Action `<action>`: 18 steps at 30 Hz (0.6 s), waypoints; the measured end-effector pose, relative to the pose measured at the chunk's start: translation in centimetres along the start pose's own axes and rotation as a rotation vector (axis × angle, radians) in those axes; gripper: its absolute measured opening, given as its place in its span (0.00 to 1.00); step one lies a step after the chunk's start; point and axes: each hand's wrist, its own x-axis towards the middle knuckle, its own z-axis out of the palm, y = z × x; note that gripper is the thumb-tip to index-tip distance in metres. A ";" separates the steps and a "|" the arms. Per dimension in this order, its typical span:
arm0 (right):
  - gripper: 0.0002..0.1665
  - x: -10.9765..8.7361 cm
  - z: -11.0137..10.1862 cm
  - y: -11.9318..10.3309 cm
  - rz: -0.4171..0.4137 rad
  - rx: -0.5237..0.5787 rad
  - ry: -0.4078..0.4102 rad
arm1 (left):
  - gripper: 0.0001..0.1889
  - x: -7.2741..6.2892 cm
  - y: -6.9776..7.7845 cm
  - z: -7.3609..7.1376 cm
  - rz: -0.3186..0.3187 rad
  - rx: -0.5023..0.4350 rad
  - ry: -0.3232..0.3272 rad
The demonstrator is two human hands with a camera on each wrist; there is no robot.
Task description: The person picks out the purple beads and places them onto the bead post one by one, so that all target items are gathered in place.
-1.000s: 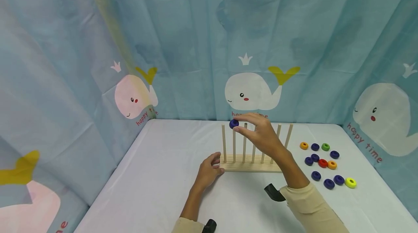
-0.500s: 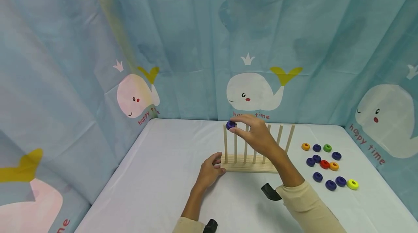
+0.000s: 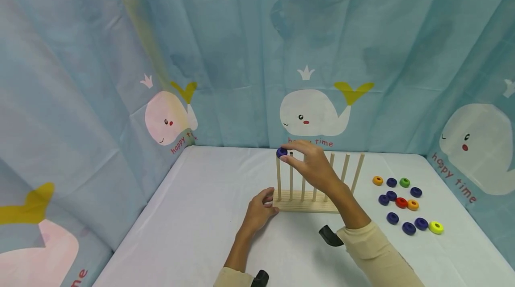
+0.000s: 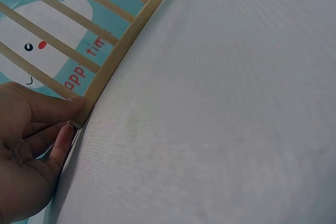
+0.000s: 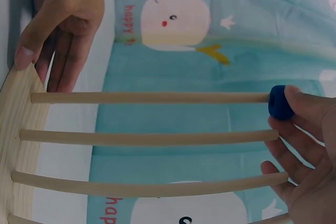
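Between thumb and fingers my right hand pinches a dark blue ring bead at the top of the leftmost peg. In the right wrist view the blue bead meets that peg's tip; whether the tip is inside its hole I cannot tell. The pegs stand upright in a pale wooden base. At the base's left end my left hand grips it, the thumb at the front edge and fingers behind. The left wrist view shows the left hand pinching the base's corner.
To the right of the rack several loose beads lie on the white cloth: blue, orange, green, red and yellow. A blue whale-print curtain hangs behind and at the sides of the table.
My right hand has carried the blue bead leftward, from above the second peg to the top of the leftmost one. The left hand keeps its grip on the base.
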 end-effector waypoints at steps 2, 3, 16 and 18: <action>0.19 0.1 0.1 0.0 -0.002 0.006 -0.001 | 0.35 0.0 0.0 0.0 0.005 0.005 0.001; 0.19 0.2 0.2 0.1 -0.001 0.010 0.000 | 0.35 0.0 0.0 0.0 0.004 0.006 0.002; 0.20 0.6 1.0 0.5 0.009 0.002 0.000 | 0.35 -0.1 0.1 0.0 0.010 -0.004 -0.007; 0.20 0.6 1.0 0.5 0.010 0.003 -0.005 | 0.35 -0.1 0.1 0.0 0.011 0.002 -0.008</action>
